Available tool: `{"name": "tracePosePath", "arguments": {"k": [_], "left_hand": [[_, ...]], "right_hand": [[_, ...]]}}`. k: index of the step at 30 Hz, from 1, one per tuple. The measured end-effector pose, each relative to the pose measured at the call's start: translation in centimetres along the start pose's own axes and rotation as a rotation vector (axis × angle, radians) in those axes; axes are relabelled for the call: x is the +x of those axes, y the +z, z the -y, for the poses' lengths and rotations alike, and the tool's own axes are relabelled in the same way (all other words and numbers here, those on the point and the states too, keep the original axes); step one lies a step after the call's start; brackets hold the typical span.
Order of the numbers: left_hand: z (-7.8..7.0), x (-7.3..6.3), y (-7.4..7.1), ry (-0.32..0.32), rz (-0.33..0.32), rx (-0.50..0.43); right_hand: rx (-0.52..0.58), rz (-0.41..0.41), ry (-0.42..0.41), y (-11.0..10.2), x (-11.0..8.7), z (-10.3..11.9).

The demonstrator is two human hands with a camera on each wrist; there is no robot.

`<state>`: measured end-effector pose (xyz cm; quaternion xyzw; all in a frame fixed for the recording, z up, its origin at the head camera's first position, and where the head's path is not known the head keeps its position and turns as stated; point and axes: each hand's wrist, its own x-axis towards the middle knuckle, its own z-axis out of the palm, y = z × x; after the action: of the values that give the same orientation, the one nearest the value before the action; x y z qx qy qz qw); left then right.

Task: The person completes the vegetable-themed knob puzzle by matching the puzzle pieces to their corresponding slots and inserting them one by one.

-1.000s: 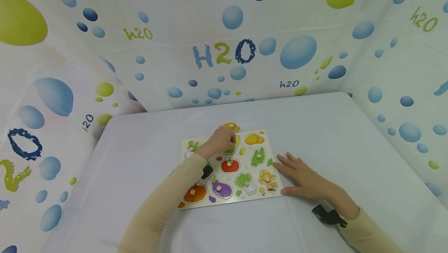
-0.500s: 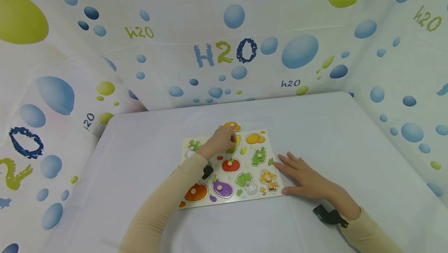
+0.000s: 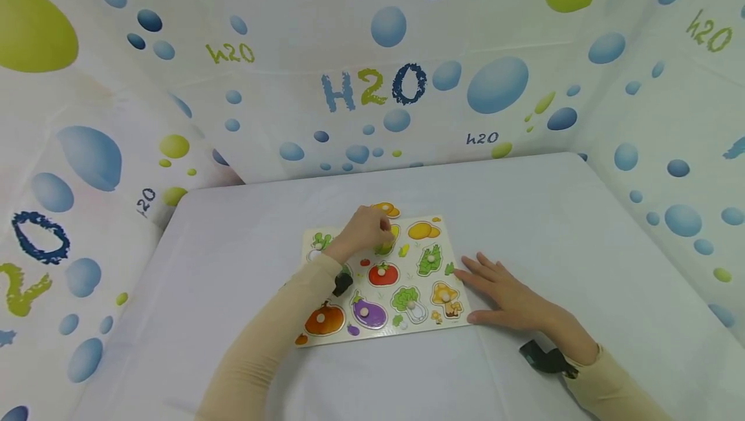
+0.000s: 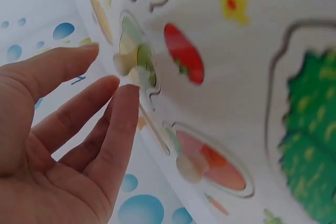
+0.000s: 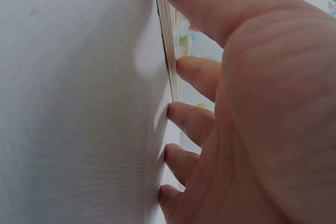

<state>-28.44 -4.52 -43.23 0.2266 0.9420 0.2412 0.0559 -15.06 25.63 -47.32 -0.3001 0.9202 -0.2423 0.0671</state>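
A white wooden knob puzzle board (image 3: 372,337) with vegetable pieces lies on the table. My left hand (image 3: 363,233) is over its far side, beside the corn piece (image 3: 396,232). In the left wrist view, thumb and fingers (image 4: 102,148) are parted beside the corn's round knob (image 4: 124,63) and hold nothing. The corn sits in its slot. Behind the board's far edge lies a loose potato piece (image 3: 388,209), partly hidden by that hand. My right hand (image 3: 509,298) has its fingers spread; the right wrist view shows fingertips against the board's side edge (image 5: 167,40) and the cloth.
Other pieces on the board include a tomato (image 3: 383,274), an eggplant (image 3: 369,313), a pumpkin (image 3: 324,321) and a mushroom (image 3: 445,298). A potato shape (image 3: 423,231) without a knob shows at the far right. White cloth (image 3: 524,214) covers the table, with patterned curtain walls around.
My left hand has lifted and shifted slightly left, its thumb and fingers now parted beside the corn's knob. My right hand stays in place at the board's edge.
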Motion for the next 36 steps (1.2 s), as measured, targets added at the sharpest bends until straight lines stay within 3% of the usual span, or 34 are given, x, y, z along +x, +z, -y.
{"name": "tracePosePath", "arguments": {"k": [3, 10, 17, 21, 28, 36], "left_hand": [[0.1, 0.5, -0.6, -0.038, -0.065, 0.007], [0.4, 2.1, -1.5, -0.204, -0.2, -0.059], [1.6, 3.3, -0.9, -0.294, -0.211, -0.133], [1.8, 3.7, -0.6, -0.292, -0.166, -0.132], [1.7, 4.5, -0.2, -0.182, -0.058, -0.04], [1.4, 4.7, 0.3, -0.167, -0.033, -0.022]], "right_hand": [[0.002, 0.002, -0.003, 0.1, -0.1, 0.0], [0.009, 0.006, 0.01, 0.4, -0.2, 0.1], [0.004, 0.014, 0.019, 0.6, -0.2, 0.4], [-0.004, 0.008, 0.019, 0.7, -0.3, 0.5], [0.007, 0.006, 0.026, 0.7, -0.5, 0.7], [-0.005, 0.001, 0.034, 0.8, -0.7, 0.6]]}}
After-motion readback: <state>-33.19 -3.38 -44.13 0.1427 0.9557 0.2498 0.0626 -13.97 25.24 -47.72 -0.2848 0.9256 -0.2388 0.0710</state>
